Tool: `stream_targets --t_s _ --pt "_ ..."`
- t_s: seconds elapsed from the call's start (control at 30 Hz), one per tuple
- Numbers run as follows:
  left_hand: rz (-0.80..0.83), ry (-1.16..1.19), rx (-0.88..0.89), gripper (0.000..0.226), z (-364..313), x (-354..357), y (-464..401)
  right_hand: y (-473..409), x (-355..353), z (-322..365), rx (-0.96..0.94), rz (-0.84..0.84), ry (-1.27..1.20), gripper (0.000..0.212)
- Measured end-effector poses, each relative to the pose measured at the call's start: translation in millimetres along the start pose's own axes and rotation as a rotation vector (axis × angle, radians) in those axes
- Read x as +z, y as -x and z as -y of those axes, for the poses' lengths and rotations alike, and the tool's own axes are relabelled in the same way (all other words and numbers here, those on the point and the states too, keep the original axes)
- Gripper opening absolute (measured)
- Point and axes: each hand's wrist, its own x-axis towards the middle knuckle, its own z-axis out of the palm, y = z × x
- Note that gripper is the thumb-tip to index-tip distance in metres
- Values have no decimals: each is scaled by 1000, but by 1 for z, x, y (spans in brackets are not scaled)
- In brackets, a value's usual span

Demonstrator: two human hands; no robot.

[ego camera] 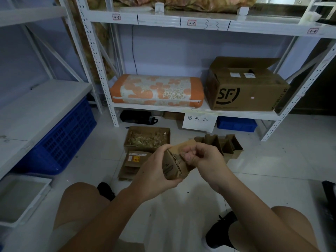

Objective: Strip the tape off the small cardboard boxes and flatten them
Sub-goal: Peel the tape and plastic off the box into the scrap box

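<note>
A small brown cardboard box [174, 164] is held in front of me above the floor, one corner pointing toward me. My left hand [154, 171] grips it from the left and underneath, fingers curled round its side. My right hand [203, 159] is at the box's upper right edge with its fingers curled and the thumb pressed in, pinching something at that edge; whether it is tape or a flap is hidden by the fingers. On the floor behind lies a stack of flattened boxes [132, 165].
An open box of crumpled tape scraps [147, 138] sits on the floor ahead. More small cardboard boxes [221, 143] stand to its right. White shelving holds an SF carton [243, 88] and an orange cushion [156, 90]. Blue crates [61, 140] sit left. My knees and shoes are below.
</note>
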Motion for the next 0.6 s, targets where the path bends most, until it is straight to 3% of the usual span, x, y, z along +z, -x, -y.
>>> stream_targets --t_s 0.07,0.17,0.3,0.5,0.6 --pt "-9 46 -14 101 0 -1 1 -3 -2 2 -56 -85 120 20" --pt "-13 79 -21 99 -5 -1 -1 -5 2 -1 -299 -190 521 19" --pt "-2 103 -30 100 -7 1 -2 -7 4 -11 -511 -138 795 27" --pt "35 131 -58 98 -4 1 -2 -2 -1 -10 -588 -45 712 45" --pt "3 161 -85 95 -3 3 -3 4 2 -10 -457 -34 588 42"
